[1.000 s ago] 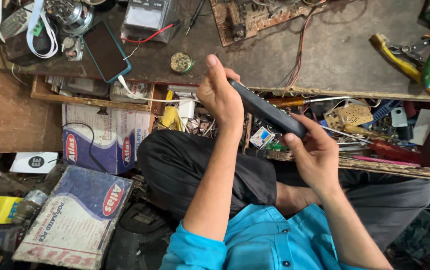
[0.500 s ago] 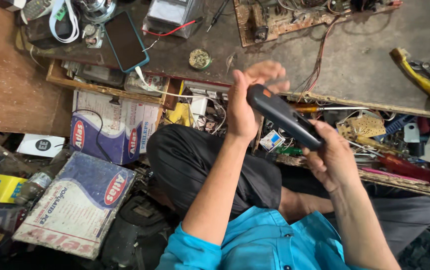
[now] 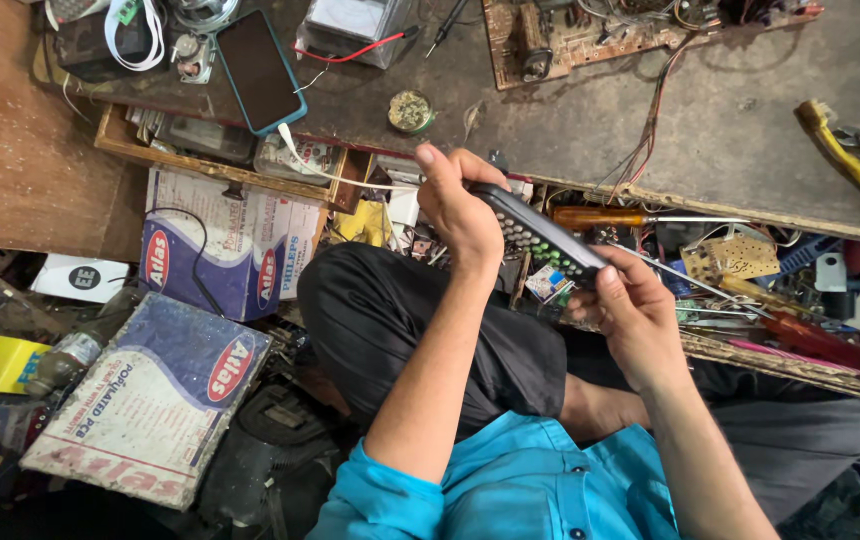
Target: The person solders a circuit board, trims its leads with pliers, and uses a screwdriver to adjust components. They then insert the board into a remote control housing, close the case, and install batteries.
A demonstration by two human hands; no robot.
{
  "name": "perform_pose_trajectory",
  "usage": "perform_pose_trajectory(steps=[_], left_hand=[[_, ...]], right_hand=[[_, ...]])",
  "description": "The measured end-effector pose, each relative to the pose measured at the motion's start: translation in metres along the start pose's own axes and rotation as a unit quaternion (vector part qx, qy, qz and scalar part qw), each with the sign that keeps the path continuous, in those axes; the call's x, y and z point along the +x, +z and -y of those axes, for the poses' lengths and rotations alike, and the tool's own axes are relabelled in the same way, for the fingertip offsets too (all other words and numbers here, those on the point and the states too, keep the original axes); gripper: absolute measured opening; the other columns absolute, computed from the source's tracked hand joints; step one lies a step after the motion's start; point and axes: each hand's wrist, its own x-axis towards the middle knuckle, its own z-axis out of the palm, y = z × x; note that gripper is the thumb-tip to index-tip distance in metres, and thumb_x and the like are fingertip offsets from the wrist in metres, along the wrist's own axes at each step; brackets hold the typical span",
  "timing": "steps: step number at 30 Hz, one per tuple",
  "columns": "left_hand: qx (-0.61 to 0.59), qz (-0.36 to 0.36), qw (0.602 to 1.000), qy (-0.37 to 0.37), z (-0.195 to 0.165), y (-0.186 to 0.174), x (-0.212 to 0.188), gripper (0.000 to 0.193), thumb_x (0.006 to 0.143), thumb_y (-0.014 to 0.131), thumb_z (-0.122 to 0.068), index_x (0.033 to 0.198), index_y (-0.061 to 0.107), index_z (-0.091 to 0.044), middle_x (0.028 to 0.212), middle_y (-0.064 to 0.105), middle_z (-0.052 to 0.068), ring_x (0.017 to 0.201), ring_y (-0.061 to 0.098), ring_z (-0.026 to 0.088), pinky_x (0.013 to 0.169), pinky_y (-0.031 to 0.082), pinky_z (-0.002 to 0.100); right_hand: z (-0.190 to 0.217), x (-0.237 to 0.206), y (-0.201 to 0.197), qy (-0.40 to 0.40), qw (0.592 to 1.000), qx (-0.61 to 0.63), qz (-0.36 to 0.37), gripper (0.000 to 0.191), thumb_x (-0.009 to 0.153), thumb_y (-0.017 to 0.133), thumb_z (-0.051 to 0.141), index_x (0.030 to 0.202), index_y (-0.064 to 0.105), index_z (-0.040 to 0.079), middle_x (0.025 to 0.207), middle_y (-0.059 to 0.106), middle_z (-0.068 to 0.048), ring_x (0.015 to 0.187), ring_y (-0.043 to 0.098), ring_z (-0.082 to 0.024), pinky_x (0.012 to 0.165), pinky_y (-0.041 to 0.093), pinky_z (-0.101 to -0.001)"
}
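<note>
I hold a long black remote control (image 3: 537, 233) between both hands, above my lap, its button side facing up. My left hand (image 3: 458, 205) grips its far end, fingers wrapped over the top. My right hand (image 3: 628, 310) holds the near end, thumb on the edge. Below the remote lies an open drawer (image 3: 800, 365) crammed with small parts and tools. An orange-handled screwdriver (image 3: 600, 217) lies in the drawer just beyond the remote.
On the worn workbench (image 3: 730, 130) sit a phone (image 3: 257, 68) with a white cable, a round tin (image 3: 410, 110), a circuit board (image 3: 570, 30) with wires and a yellow tool (image 3: 845, 160). Blue-and-white cartons (image 3: 200, 260) and flat packs (image 3: 155, 400) pile up at left.
The remote has been turned over, so its buttons now face up, and lowered slightly. My left hand has closed over its far end.
</note>
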Motion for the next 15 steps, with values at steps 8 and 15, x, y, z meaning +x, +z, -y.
perform_pose_trajectory(steps=[8,15], left_hand=[[-0.024,-0.005,0.998,-0.058,-0.002,0.001,0.010,0.087,0.104,0.025,-0.069,0.045,0.045,-0.009,0.043,0.048,0.004,0.046,0.048,0.016,0.054,0.043,0.027],[-0.198,0.007,0.972,-0.123,0.018,-0.030,-0.005,0.080,0.107,0.029,-0.068,0.052,0.042,-0.012,0.050,0.046,0.004,0.043,0.047,0.018,0.047,0.041,0.030]], right_hand=[[-0.007,-0.011,0.024,-0.021,0.994,-0.107,-0.008,0.036,0.105,0.057,0.014,0.139,0.058,0.001,0.098,0.073,-0.009,0.087,0.072,-0.015,0.080,0.061,-0.0305],[-0.022,-0.068,0.046,-0.238,0.923,-0.292,-0.074,0.046,0.095,0.066,0.001,0.139,0.050,-0.004,0.131,0.057,-0.014,0.114,0.064,-0.017,0.094,0.058,-0.0294]])
